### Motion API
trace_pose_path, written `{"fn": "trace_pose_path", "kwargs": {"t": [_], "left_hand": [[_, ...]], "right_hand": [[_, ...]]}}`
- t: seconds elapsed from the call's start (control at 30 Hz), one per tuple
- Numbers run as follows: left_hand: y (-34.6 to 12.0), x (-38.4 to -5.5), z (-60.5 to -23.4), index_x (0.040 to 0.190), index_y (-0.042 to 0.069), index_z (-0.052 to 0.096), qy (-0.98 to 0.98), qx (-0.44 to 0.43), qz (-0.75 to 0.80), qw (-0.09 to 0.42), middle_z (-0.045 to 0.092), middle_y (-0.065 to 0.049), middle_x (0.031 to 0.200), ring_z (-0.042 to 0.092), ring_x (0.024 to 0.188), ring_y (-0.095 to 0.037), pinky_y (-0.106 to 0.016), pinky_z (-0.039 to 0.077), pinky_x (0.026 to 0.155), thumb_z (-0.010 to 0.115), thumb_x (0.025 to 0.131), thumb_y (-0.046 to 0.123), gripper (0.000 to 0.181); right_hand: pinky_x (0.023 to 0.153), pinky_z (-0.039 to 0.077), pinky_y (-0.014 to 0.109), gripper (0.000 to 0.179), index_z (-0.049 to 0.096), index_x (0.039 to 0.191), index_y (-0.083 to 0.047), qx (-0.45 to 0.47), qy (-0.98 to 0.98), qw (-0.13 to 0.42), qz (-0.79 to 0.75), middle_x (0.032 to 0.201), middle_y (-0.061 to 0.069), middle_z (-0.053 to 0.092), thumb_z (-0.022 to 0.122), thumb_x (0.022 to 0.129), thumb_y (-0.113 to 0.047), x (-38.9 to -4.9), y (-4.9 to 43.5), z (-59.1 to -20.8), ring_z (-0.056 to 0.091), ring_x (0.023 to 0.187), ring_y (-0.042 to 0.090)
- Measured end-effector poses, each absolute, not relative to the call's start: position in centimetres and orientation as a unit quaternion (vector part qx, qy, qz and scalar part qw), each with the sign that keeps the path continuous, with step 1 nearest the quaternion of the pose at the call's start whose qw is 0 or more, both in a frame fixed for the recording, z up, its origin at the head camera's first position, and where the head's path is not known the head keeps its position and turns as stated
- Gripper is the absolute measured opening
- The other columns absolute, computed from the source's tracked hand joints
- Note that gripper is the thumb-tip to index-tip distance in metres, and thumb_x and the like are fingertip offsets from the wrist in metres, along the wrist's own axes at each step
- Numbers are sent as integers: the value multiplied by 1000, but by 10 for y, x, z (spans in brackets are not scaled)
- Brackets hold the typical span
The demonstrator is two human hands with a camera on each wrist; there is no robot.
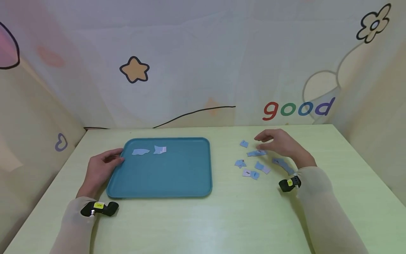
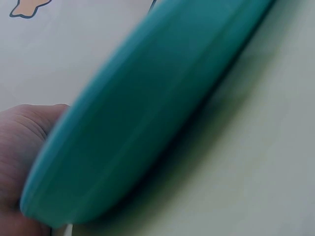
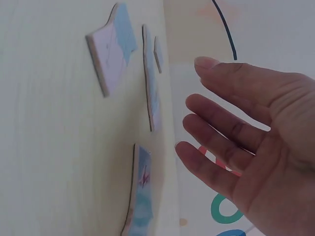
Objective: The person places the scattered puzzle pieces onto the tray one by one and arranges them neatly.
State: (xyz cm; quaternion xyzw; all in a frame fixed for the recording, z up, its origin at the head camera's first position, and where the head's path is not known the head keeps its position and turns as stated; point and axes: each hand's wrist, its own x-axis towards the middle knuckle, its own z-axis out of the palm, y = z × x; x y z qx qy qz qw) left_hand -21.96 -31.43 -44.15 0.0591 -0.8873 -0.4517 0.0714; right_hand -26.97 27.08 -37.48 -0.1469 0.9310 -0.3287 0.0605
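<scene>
A blue rectangular tray [image 1: 165, 173] lies on the table at left, with two small puzzle pieces near its back edge: a long pale-blue one [image 1: 140, 151] and a fish-tail-shaped one [image 1: 160, 150]. At the tray's left rim, my left hand [image 1: 102, 167] holds the edge, thumb at the rim; the tray wall [image 2: 108, 123] hides part of that hand in the left wrist view. My right hand [image 1: 279, 144] hovers over loose puzzle pieces, its fingers [image 3: 216, 167] loosely bent and apart with nothing between them. Nearest below it is a long blue piece [image 1: 257, 153].
Around the right hand lie a small piece [image 1: 244, 143], a curved blue piece [image 1: 283, 165], a blue-and-lilac piece [image 1: 262, 167], a jagged piece [image 1: 240, 163] and a pale piece with dark marks [image 1: 246, 173]. A printed cloth backdrop [image 1: 196, 63] rises behind the table.
</scene>
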Motion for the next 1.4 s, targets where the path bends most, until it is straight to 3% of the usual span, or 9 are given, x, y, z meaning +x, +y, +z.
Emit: {"fn": "trace_pose_path", "kwargs": {"t": [0.3, 0.6, 0.8, 1.07, 1.4], "left_hand": [[-314, -219, -442, 146, 1, 63, -887, 54, -452, 77, 68, -24, 131, 62, 116, -31, -10, 46, 80, 68, 106, 19, 44], [-315, -218, -441, 145, 1, 64, -888, 50, -449, 83, 69, -24, 129, 62, 111, -25, -10, 46, 80, 68, 106, 17, 43], [-315, -218, -441, 145, 1, 64, -890, 48, -446, 82, 69, -24, 129, 63, 112, -26, -10, 46, 80, 68, 106, 18, 43], [-314, -218, -441, 145, 0, 64, -891, 48, -444, 83, 69, -25, 129, 62, 112, -27, -10, 46, 80, 68, 106, 17, 43], [-315, -218, -442, 145, 1, 64, -891, 49, -443, 85, 69, -24, 129, 63, 109, -21, -10, 46, 80, 68, 106, 18, 43]], "right_hand": [[104, 47, 54, 34, 72, 130, -4, -96, 939, 109, -311, 127, 14, 71, 77, 98, -15, -273, 275, -386, 60, 117, 35], [105, 47, 55, 27, 74, 122, -4, -101, 941, 120, -300, 119, 13, 72, 79, 96, -12, -274, 278, -390, 61, 112, 34], [100, 49, 53, 19, 76, 114, -6, -106, 944, 125, -287, 110, 10, 72, 79, 96, -13, -274, 280, -390, 61, 104, 32], [95, 50, 49, 24, 74, 114, -4, -118, 943, 133, -281, 106, 8, 71, 81, 94, -15, -274, 281, -389, 61, 99, 28], [87, 50, 43, 17, 73, 106, -5, -125, 945, 143, -267, 99, 7, 69, 81, 93, -14, -271, 279, -383, 59, 93, 27]]}}
